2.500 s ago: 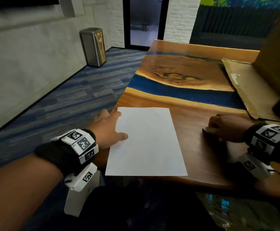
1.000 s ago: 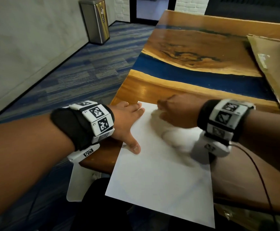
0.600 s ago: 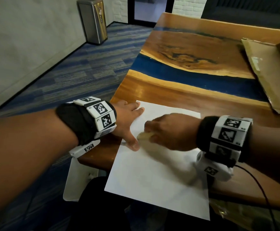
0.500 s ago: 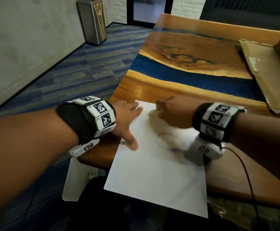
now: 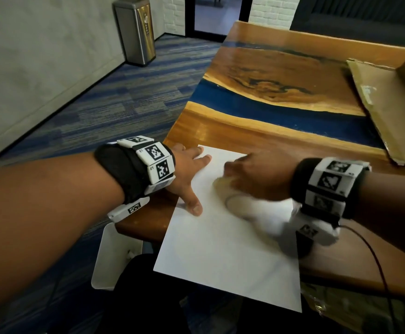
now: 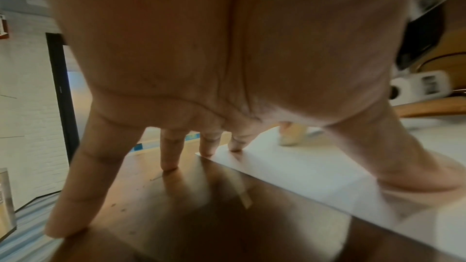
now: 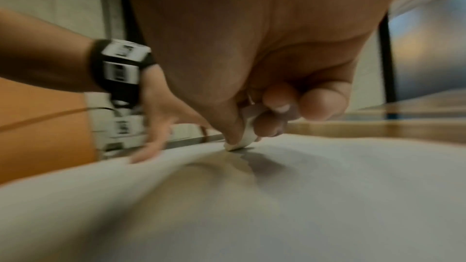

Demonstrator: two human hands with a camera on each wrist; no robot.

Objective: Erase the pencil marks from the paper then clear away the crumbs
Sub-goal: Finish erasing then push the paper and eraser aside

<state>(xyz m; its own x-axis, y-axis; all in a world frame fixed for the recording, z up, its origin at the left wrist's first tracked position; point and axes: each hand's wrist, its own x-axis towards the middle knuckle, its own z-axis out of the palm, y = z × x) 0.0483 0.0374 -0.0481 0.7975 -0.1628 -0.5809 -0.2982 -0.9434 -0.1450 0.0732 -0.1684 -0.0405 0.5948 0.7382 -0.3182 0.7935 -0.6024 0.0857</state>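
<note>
White paper (image 5: 225,239) overhangs the surface's (image 5: 257,131) near edge, my right hand (image 5: 257,177) nearer me than half a second ago.
Its grip pinches the eraser (image 7: 243,136) against the sheet; my left hand (image 5: 187,169), fingers spread flat, pins the paper's far-left corner.

The room is dim, with daylight entering through the far glass doorway (image 5: 217,15). Soft glare lies on the glossy wood-and-blue-resin surface (image 5: 281,131). The right hand (image 5: 254,177) smears with motion blur and casts a shadow on the white paper sheet (image 5: 220,249). Both wrist views are soft and warped at the edges.
</note>
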